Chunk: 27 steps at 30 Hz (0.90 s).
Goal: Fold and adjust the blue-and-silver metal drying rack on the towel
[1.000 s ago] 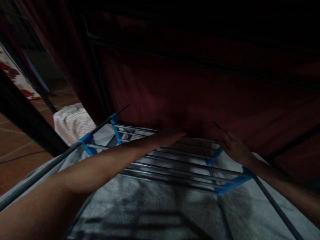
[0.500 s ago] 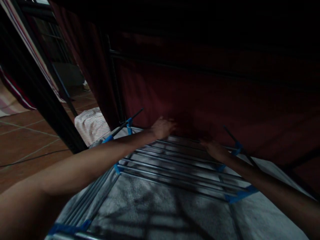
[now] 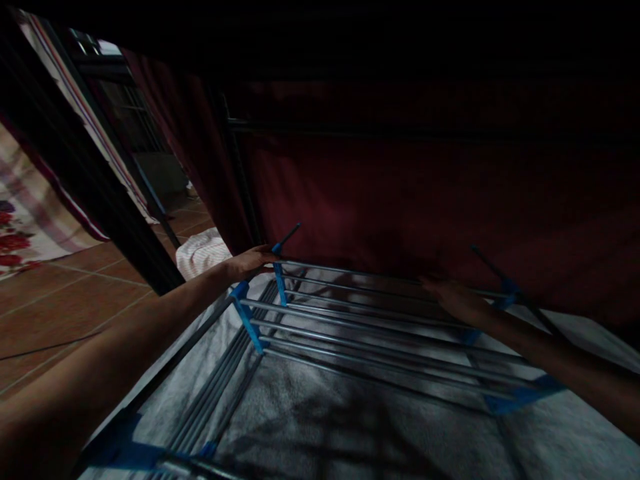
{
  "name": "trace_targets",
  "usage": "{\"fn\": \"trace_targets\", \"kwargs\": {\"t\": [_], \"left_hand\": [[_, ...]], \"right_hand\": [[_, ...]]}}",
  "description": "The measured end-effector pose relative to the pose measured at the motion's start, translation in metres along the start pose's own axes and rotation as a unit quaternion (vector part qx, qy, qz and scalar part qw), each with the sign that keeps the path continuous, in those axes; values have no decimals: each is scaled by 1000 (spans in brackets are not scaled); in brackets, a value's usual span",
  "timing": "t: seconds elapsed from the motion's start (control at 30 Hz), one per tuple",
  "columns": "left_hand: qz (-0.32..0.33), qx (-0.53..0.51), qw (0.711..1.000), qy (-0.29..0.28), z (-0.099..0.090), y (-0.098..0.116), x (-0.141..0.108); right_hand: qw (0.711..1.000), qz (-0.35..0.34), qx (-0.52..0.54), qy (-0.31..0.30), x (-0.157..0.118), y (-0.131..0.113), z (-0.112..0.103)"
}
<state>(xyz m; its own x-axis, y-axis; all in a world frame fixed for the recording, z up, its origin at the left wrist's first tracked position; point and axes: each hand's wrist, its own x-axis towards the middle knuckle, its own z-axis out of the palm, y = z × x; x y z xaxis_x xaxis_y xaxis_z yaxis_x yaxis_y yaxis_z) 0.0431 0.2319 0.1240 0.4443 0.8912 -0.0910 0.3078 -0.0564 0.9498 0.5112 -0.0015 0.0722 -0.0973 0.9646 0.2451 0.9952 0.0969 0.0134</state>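
Observation:
A rack of grey metal rods with blue plastic brackets stands on a pale cloth surface. My left hand is at its far left corner, fingers closed about the blue bracket there. A thin dark rod end sticks up beyond that bracket. My right hand is at the far long rod, towards the right end, with fingers curled at it in deep shadow. Another blue bracket shows below my right forearm.
A dark red curtain hangs right behind the rack, with a dark metal frame around it. At left are a tiled floor, a striped cloth bundle, a flowered hanging cloth and a thin cable.
My left hand has moved left along the far rod to the corner bracket. My right hand stays by the far rod. The view has shifted, so more of the rack's left side shows.

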Motion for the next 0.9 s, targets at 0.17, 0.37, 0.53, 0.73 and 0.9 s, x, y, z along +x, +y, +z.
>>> {"fn": "trace_targets", "kwargs": {"t": [0.17, 0.37, 0.53, 0.73, 0.9], "left_hand": [[-11, 44, 998, -53, -7, 12, -1], [-42, 147, 986, -69, -4, 16, 11], [-23, 120, 990, -72, -3, 8, 20], [-4, 96, 994, -54, -4, 2, 20], [24, 61, 998, -21, 0, 0, 16]], "right_hand": [[1000, -2, 11, 9, -2, -1, 1], [1000, 23, -3, -15, -4, 2, 4], [999, 29, -18, 1, -5, -6, -4], [996, -49, 49, 55, 48, -93, 1], [989, -122, 79, 6, 138, -203, 2]]}}
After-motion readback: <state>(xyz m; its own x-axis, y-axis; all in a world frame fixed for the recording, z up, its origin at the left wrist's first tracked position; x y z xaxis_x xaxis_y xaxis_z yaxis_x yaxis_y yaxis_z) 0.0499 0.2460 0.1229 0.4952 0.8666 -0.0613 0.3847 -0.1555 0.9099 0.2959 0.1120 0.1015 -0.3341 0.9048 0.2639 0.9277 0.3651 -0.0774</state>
